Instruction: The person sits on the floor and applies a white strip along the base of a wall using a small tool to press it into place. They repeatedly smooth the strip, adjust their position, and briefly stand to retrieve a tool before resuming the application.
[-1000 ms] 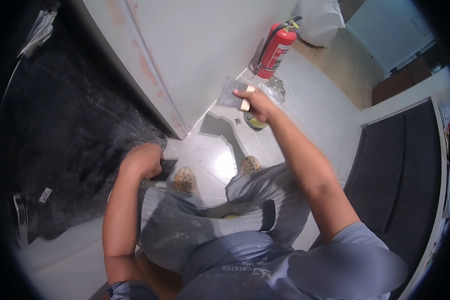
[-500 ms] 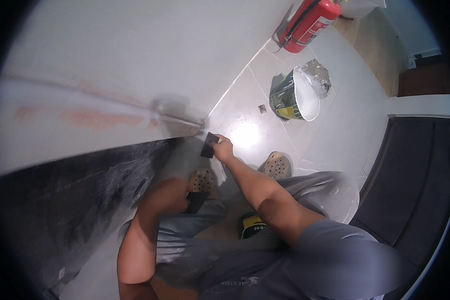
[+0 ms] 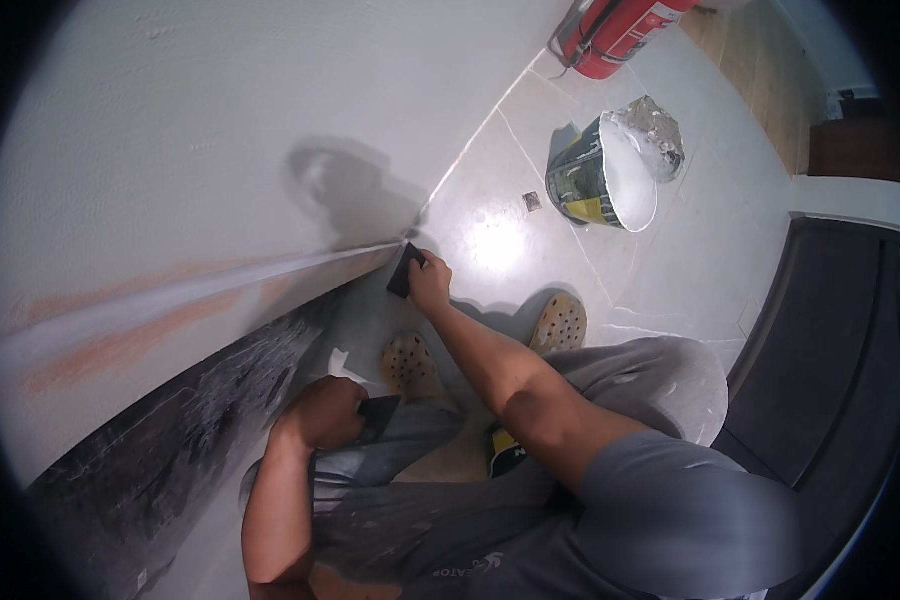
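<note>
My right hand [image 3: 430, 284] grips a black putty scraper [image 3: 403, 271]. Its upper edge is at the bottom end of the wall corner [image 3: 398, 246], where the wall meets the floor. Along that corner runs a white strip [image 3: 200, 287] with reddish-brown patches on either side. Near my left knee, my left hand [image 3: 328, 412] is closed on a second dark putty scraper [image 3: 378, 416], held low over my trouser leg. My fingers partly cover both scrapers.
On the tiled floor ahead stands a bucket [image 3: 582, 180] of white paste, an open bag against its rim. Farther off is a red fire extinguisher [image 3: 625, 35]. A dark door [image 3: 820, 350] lies to the right. A yellow-and-black container [image 3: 505, 450] shows between my legs.
My right hand has brought its scraper up and left to the foot of the corner. The left hand has shifted slightly left with its scraper. The view has tilted a little.
</note>
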Demonstrator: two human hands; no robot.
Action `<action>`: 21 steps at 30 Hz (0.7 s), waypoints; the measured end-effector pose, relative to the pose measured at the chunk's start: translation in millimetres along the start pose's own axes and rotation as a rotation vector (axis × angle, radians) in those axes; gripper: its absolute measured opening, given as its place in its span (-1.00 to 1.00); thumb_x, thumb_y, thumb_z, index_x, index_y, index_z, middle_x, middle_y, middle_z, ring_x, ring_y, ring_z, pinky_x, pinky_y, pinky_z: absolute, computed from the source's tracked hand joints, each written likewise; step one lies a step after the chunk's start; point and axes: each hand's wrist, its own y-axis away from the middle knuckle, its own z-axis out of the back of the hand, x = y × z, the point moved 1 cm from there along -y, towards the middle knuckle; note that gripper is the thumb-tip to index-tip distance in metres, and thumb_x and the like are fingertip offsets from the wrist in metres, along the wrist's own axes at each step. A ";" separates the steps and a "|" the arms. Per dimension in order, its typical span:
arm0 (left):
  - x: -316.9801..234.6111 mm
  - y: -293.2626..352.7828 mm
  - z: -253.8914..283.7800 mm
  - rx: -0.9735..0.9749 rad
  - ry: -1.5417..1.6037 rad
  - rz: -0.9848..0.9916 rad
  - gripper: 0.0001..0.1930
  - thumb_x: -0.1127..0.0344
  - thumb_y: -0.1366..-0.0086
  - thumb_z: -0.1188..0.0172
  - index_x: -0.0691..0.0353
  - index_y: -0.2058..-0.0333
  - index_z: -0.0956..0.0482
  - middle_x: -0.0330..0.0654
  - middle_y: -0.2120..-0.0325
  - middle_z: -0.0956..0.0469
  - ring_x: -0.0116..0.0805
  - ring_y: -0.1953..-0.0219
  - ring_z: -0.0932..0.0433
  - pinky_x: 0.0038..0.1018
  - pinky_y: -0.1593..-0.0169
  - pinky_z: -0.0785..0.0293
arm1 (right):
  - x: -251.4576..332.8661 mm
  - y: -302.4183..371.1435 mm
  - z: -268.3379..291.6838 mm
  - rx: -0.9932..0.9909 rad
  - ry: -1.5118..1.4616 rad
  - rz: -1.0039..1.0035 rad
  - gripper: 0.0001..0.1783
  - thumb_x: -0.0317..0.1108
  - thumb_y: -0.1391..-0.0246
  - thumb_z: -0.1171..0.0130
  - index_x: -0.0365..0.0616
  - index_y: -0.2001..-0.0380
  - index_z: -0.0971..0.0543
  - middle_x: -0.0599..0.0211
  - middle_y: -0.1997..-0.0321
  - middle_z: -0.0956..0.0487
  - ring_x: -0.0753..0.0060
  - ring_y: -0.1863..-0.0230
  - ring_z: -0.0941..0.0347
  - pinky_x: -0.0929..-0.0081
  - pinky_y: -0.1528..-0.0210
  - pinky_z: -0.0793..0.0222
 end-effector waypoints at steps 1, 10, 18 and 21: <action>0.2 -0.4 -0.1 0.000 0.007 -0.002 -0.63 0.38 -0.08 -0.25 0.29 0.10 -0.77 0.15 0.27 -0.72 0.06 0.13 -0.72 -0.14 -0.05 -0.58 | 1.8 -0.3 -0.8 -0.006 0.000 -0.013 -0.58 -0.25 -0.20 -0.20 -0.31 -0.01 -0.70 -0.21 0.17 -0.72 -0.23 0.06 -0.67 0.10 -0.10 -0.54; 0.0 -3.8 0.3 0.046 0.035 0.042 -0.61 0.38 -0.06 -0.25 0.31 0.10 -0.77 0.11 0.32 -0.74 0.07 0.17 -0.74 -0.15 -0.01 -0.60 | -2.7 -7.3 -14.6 -0.054 0.069 0.047 -0.51 -0.21 -0.22 -0.20 -0.34 -0.10 -0.67 -0.29 0.03 -0.69 -0.23 -0.10 -0.62 0.06 -0.25 -0.47; 0.0 -3.9 0.8 0.019 -0.008 0.023 -0.59 0.38 -0.09 -0.24 0.31 0.06 -0.76 0.12 0.30 -0.74 0.01 0.14 -0.75 -0.17 -0.04 -0.61 | -2.5 -1.0 3.0 0.013 -0.070 -0.085 -0.52 -0.21 -0.24 -0.17 -0.28 -0.13 -0.66 -0.22 -0.07 -0.67 -0.29 -0.16 -0.55 0.02 -0.33 -0.37; 2.5 -5.7 -1.5 0.014 0.015 0.011 -0.64 0.39 -0.13 -0.29 0.33 0.08 -0.76 0.05 0.43 -0.74 -0.05 0.28 -0.76 -0.20 0.07 -0.61 | 0.4 0.8 1.9 0.008 -0.044 -0.094 -0.52 -0.22 -0.24 -0.17 -0.29 -0.13 -0.66 -0.23 -0.06 -0.67 -0.27 -0.16 -0.56 0.03 -0.32 -0.38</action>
